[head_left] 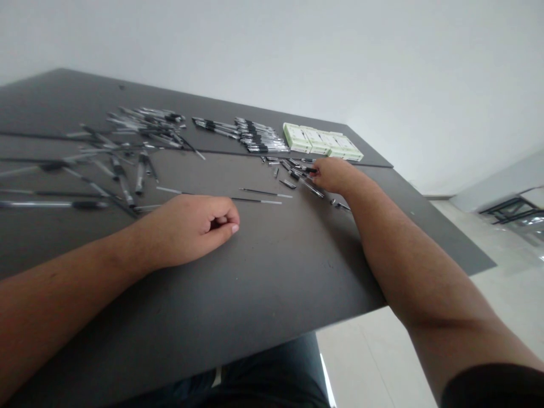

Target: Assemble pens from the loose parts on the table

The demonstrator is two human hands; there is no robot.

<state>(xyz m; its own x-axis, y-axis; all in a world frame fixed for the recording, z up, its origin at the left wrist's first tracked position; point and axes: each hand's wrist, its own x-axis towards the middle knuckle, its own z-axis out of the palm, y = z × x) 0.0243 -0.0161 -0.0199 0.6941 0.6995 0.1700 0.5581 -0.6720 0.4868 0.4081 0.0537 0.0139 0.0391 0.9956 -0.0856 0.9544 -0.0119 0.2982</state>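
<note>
My left hand (pixel 199 226) rests on the table with its fingers curled in and the thumb against the index finger; nothing shows in it. Just beyond it lie thin pen refills (pixel 255 200) with black and pale lengths. My right hand (pixel 335 174) reaches out to a scatter of small pen caps, its fingers closed on a dark pen cap (pixel 310 169); the fingertips are partly hidden. A clear cap (pixel 288 184) lies on the table near it, and a clear pen barrel (pixel 313 188) lies just below the fingers.
Loose pens and barrels (pixel 140 170) are strewn at the left, with a heap (pixel 147 122) behind them. Neatly laid pens (pixel 261 136) sit at the back middle, beside pale green boxes (pixel 321 140). The grey table (pixel 272 283) ends at the right; a white wall (pixel 272 56) stands behind.
</note>
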